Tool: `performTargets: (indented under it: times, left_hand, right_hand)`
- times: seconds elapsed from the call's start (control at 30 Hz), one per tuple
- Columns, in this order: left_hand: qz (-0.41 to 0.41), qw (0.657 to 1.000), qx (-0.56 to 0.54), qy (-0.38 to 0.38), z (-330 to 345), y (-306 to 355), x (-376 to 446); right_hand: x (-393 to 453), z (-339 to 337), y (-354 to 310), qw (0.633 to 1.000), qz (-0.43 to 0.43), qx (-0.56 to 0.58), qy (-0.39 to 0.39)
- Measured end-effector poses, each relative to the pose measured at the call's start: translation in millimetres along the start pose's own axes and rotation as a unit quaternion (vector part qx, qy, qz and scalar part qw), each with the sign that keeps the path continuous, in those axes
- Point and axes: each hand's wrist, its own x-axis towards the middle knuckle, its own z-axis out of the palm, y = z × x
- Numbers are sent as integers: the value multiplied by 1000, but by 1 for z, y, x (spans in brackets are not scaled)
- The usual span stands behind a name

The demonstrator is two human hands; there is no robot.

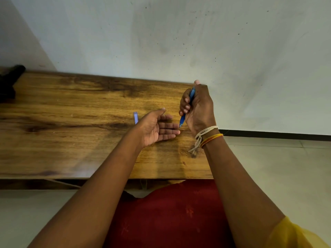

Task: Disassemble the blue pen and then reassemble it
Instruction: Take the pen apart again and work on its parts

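Observation:
My right hand [198, 108] grips the blue pen [183, 120] in a fist above the right end of the wooden table [71, 122]. The pen stands nearly upright, with its tip pointing down toward my left fingertips and my thumb on its top end. My left hand [157, 127] is held flat, palm up, fingers straight, just left of the pen tip, and holds nothing. A small pale blue pen part [136, 117] lies on the table just behind my left hand, partly hidden by it.
A dark object [9, 81] sits at the table's far left corner. A grey wall runs directly behind the table. The table's right edge ends near my right wrist, with tiled floor [277, 167] beyond. Thread bands circle my right wrist.

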Motion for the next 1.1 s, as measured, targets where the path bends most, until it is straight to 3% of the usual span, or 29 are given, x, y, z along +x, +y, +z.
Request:
performTargets:
  times: [0.57,1.1]
  left_hand:
    - [-2,1000,3,-3,2,1,0]
    - [3,1000,-2,-5,3,1,1]
  right_hand:
    - [-1,1,-2,1000,-3,-11,16]
    - [-1,-1,-7,996,23,84,30]
